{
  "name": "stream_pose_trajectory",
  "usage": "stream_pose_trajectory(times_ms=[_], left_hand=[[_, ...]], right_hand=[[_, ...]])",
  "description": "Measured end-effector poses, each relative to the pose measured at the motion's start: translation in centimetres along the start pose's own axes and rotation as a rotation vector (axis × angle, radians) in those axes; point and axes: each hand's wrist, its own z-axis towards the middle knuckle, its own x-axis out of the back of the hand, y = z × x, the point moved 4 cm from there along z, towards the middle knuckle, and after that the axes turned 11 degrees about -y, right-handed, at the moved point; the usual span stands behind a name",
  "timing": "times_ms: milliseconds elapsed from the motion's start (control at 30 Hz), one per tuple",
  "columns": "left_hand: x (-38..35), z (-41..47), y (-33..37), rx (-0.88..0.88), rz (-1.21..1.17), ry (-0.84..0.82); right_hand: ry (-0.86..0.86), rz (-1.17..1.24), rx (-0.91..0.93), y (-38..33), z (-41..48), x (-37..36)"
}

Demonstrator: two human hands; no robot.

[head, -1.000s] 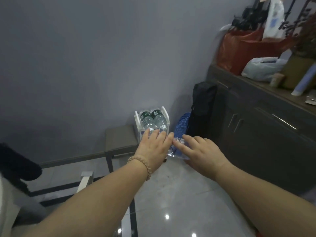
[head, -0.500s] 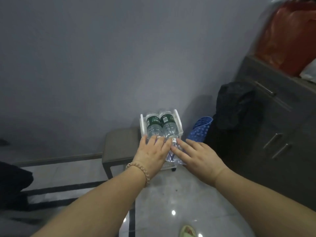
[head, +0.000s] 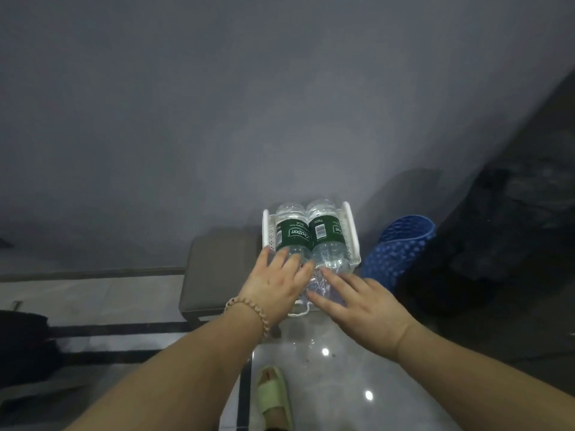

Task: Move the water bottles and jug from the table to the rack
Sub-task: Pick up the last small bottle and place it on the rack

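My left hand [head: 273, 287] and right hand [head: 364, 303] cover the near end of the rack [head: 353, 241] — I can't see the caps of the two bottles [head: 294, 234] lying there. Something clear shows between my fingers, perhaps a third bottle [head: 315, 283], mostly hidden. The dark bulk [head: 504, 231] at right is too blurred to name; the slipper [head: 273, 396] runs off the bottom edge.

stool [head: 217, 269] left of rack [head: 353, 234], blue basket [head: 398, 247] right
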Motion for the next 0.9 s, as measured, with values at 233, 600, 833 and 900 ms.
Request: stream_pose_trajectory(times_ms=[233,600,833,900], left_hand=[[-1.9,10.3,-3.6,-0.073,-0.119,0.072],[-9.8,17.6,-5.3,0.083,-0.211,-0.169],[-11.6,21.3,-5.6,0.086,-0.215,-0.281],[-12.6,21.7,-6.0,0.093,-0.218,-0.331]], right_hand=[[-0.026,0.109,-0.269,3.7,7.4,-2.5],[-0.167,0.367,-0.631,5.7,17.8,-8.6],[-0.141,0.402,-0.677,6.8,20.5,-10.6],[-0.154,0.407,-0.624,6.8,21.4,-11.1]])
